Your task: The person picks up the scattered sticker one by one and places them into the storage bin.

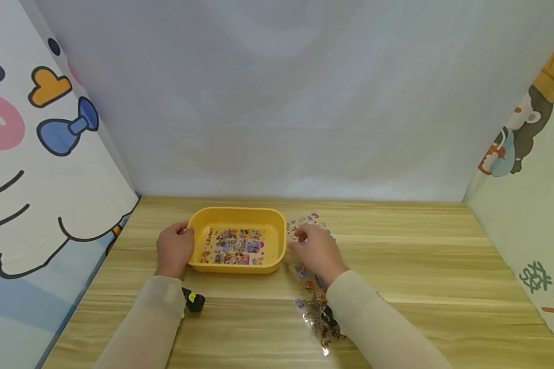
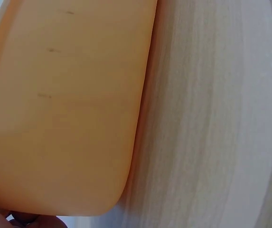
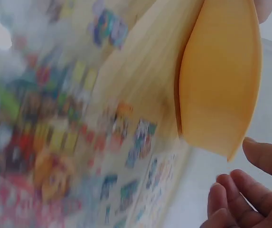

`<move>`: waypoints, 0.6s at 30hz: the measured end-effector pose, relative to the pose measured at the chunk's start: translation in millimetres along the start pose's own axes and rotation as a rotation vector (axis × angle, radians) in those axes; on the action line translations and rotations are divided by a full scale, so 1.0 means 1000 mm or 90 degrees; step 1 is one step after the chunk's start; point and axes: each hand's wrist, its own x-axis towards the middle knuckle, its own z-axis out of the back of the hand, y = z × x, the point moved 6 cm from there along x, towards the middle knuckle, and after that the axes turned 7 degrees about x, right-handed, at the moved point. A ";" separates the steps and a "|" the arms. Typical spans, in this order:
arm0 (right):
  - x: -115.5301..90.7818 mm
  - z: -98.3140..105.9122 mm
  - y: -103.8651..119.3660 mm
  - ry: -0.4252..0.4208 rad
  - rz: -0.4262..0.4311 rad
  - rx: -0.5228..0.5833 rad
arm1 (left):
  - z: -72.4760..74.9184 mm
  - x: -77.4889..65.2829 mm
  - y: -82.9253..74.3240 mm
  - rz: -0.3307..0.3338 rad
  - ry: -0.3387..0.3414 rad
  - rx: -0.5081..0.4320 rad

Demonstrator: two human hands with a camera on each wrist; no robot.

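Note:
A yellow plastic tray is on the wooden table, with transparent sticker sheets covered in small colourful prints lying inside. My left hand grips the tray's left end by the rim; only a bit of its fingers shows in the left wrist view. My right hand is close to the tray's right end, fingers loosely bent, nothing between them. In the right wrist view its thumb is near the tray's corner, apart from the other fingers; whether it touches the rim I cannot tell.
More transparent sticker sheets lie on the table right of the tray, partly under my right hand and forearm. A grey-white backdrop stands behind the table. Cartoon-printed sheets hang at left and right.

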 end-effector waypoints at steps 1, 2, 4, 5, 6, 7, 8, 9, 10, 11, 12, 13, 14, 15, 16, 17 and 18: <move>-0.002 0.003 -0.002 0.009 0.002 -0.008 | 0.000 0.000 0.000 0.000 0.000 0.000; -0.003 0.007 -0.003 0.013 0.006 -0.016 | -0.001 0.000 0.000 0.000 0.000 0.001; -0.007 0.015 -0.007 0.017 0.014 -0.029 | -0.001 0.001 0.000 -0.001 0.001 -0.001; -0.010 0.019 -0.010 0.018 0.014 -0.033 | -0.001 0.001 0.000 -0.001 0.001 0.000; -0.012 0.023 -0.012 0.019 0.014 -0.039 | -0.001 0.001 0.000 -0.001 0.002 -0.001; -0.014 0.026 -0.015 0.020 0.012 -0.045 | -0.001 0.001 0.000 -0.001 0.002 -0.002; -0.017 0.029 -0.018 0.023 0.012 -0.052 | -0.001 0.001 0.001 -0.002 0.003 -0.004; -0.019 0.032 -0.021 0.025 0.008 -0.056 | -0.001 0.001 0.001 -0.002 0.002 -0.006; -0.021 0.035 -0.024 0.029 0.005 -0.057 | -0.001 0.002 0.001 -0.002 0.001 -0.008; -0.024 0.038 -0.027 0.031 0.004 -0.059 | -0.001 0.002 0.001 -0.003 0.000 -0.008; -0.026 0.040 -0.030 0.035 0.003 -0.061 | 0.000 0.002 0.001 -0.003 0.000 -0.010; -0.029 0.042 -0.033 0.038 0.002 -0.062 | 0.000 0.002 0.001 -0.004 -0.001 -0.010; -0.031 0.044 -0.035 0.041 0.003 -0.062 | 0.000 0.002 0.001 -0.004 -0.002 -0.011; -0.034 0.046 -0.038 0.044 0.002 -0.062 | 0.000 0.001 0.001 -0.005 -0.003 -0.009; -0.037 0.048 -0.042 0.049 0.000 -0.060 | 0.000 0.001 0.001 -0.005 -0.001 -0.008; -0.040 0.049 -0.045 0.051 -0.002 -0.061 | -0.001 0.001 0.001 -0.005 0.000 -0.007; -0.044 0.051 -0.049 0.053 -0.003 -0.063 | -0.002 0.001 0.001 -0.005 0.001 -0.006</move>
